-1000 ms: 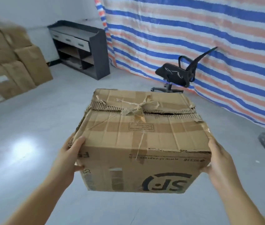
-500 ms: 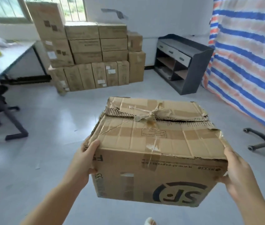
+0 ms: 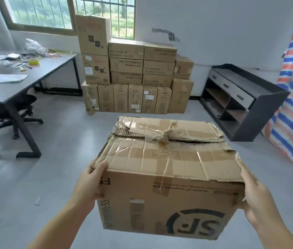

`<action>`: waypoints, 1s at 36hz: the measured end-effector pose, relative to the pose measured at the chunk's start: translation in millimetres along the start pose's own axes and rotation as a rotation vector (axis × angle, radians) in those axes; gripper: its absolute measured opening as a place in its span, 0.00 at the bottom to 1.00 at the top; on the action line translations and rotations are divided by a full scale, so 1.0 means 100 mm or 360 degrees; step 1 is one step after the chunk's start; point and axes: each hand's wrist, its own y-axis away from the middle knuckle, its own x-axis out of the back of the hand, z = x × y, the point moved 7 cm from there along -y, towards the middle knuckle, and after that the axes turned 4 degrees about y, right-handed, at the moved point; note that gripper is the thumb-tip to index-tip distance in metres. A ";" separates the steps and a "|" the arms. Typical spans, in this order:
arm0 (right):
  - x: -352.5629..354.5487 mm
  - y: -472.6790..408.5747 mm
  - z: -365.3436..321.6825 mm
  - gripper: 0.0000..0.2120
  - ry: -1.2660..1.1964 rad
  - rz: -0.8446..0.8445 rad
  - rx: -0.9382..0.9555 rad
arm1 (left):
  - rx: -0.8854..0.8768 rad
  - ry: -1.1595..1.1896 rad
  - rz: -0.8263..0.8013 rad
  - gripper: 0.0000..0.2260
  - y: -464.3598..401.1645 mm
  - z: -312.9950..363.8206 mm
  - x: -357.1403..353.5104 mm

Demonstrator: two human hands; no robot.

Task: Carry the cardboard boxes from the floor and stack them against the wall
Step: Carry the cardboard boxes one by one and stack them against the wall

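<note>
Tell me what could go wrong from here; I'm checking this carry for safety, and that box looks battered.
The carried box has a torn top flap and peeling tape, so it might split or spill. The left hand and right hand only clamp its sides, with nothing seen underneath, so it could slip. The stack of boxes looks uneven, with one tall box on its left; adding this one up high might topple it.

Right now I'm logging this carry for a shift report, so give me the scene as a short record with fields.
carried item: worn cardboard box, torn taped top, held off the floor
left hand: grip on the box's left side, thumb on the top edge
right hand: grip on the box's right side
destination: stack of boxes against the wall under the window
path: open grey floor ahead
left of path: desk
right of path: dark shelf unit
</note>
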 end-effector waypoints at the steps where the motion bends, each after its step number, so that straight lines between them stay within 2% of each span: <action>1: -0.11 -0.16 -0.06 0.13 0.0023 -0.0005 0.0012 | 0.0004 0.0023 0.0025 0.06 -0.12 0.04 -0.03; 12: -1.82 -1.55 -0.48 0.15 0.0036 -0.0171 0.0120 | -0.0041 0.0102 0.0297 0.13 -1.74 0.65 0.15; 15: -2.35 -1.89 -0.55 0.13 -0.0003 -0.0166 0.0115 | -0.0071 0.0129 0.0270 0.11 -2.31 0.89 0.20; 21: -3.40 -2.49 -0.87 0.16 -0.0037 -0.0144 0.0093 | -0.0103 0.0118 0.0255 0.09 -3.42 1.60 0.35; 24: -3.87 -2.73 -1.02 0.15 -0.0042 -0.0131 0.0092 | -0.0120 0.0103 0.0247 0.11 -3.96 1.92 0.42; 27: -4.24 -2.96 -1.15 0.14 -0.0075 -0.0107 0.0084 | -0.0126 0.0099 0.0247 0.17 -4.44 2.14 0.44; 36: -5.23 -3.95 -1.61 0.15 -0.0083 -0.0103 0.0158 | -0.0151 0.0138 0.0216 0.14 -5.78 2.67 0.21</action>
